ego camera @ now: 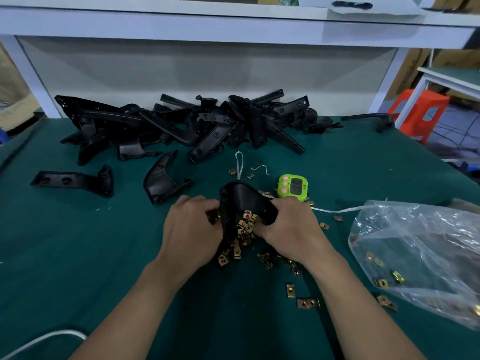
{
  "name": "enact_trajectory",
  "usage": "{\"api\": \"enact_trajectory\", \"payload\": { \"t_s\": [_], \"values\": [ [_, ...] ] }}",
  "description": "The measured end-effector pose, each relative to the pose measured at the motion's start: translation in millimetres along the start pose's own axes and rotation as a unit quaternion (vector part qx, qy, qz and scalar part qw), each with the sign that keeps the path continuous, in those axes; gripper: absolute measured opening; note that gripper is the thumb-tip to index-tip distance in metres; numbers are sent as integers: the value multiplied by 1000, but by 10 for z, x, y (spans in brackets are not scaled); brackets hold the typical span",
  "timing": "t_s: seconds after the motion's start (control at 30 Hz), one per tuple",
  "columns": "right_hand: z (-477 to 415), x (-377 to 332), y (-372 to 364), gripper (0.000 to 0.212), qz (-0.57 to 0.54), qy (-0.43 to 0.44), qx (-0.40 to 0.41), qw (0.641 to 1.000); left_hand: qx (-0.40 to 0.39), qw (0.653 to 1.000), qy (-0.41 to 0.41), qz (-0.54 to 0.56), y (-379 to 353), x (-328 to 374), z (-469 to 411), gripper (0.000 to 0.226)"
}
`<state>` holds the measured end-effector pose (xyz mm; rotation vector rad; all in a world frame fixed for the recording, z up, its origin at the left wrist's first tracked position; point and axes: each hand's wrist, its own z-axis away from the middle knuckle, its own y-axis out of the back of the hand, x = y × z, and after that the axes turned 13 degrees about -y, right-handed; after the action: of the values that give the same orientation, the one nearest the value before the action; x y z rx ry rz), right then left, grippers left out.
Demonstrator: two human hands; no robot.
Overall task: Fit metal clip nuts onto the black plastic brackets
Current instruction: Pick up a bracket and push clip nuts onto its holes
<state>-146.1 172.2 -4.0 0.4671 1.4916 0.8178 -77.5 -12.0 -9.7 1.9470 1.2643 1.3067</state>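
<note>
Fingertips of my right hand are lying hidden under the black bracket; green timer digits are showing too blurred; plastic bag is running off-frame right.

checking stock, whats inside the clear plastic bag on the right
A few metal clip nuts show through the clear plastic bag, near its lower left side. Creases and glare in the plastic hide whatever lies deeper inside.
</note>
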Motion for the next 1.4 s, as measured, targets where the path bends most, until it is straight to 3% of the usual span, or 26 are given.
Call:
{"api": "enact_trajectory", "payload": {
  "t_s": [0.23,0.4,0.57,0.7,0.77,0.83,0.9,1.0,1.2,1.3,1.4],
  "values": [
    [3,-36,65,25,58,-24,-23,998,17,998,6,64,35,-49,-15,6],
    [-23,-3,118,28,-33,-21,-25,999,19,996,2,84,11,-3,-16,16],
    [-11,-8,63,30,62,-8,-22,998,21,996,16,87,34,-52,-11,19],
    [-1,4,40,30,65,1,-4,998,23,996,19,81,26,-58,-10,19],
    [2,-3,94,27,8,-15,-23,1000,22,994,19,105,27,-32,-12,19],
    [11,-42,163,22,-127,-52,-55,989,12,986,8,163,34,17,-14,22],
    [45,-108,230,14,-276,-87,-106,951,7,966,-15,258,45,103,-1,29],
    [114,-209,293,9,-412,-112,-205,881,31,928,-49,369,53,234,22,34],
    [154,-255,266,5,-467,-180,-302,812,46,912,-28,406,34,228,30,27],
    [126,-231,207,16,-473,-189,-277,815,63,911,-8,408,35,216,9,16],
    [77,-198,169,9,-471,-179,-192,842,70,913,21,401,30,208,-11,9]
  ]
}}
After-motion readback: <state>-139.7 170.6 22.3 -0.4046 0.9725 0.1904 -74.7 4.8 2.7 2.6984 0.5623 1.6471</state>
